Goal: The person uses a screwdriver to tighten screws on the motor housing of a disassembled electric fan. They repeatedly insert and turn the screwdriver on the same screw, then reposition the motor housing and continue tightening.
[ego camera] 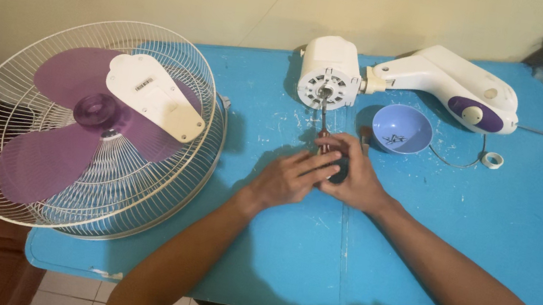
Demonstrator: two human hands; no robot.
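I saw both hands closed together on a screwdriver [326, 133], left hand [287, 178], right hand [355, 181], just below white fan motor [330, 72], blue bowl [401, 128] beside it, blue surface [490, 228].

Both hands meet at the centre of the frame

The left hand [289, 177] and right hand [353, 179] touch, fingers curled inward and closed in a grip, backs facing up. Both bare forearms run in from the lower edge, converging upward like a narrow V.
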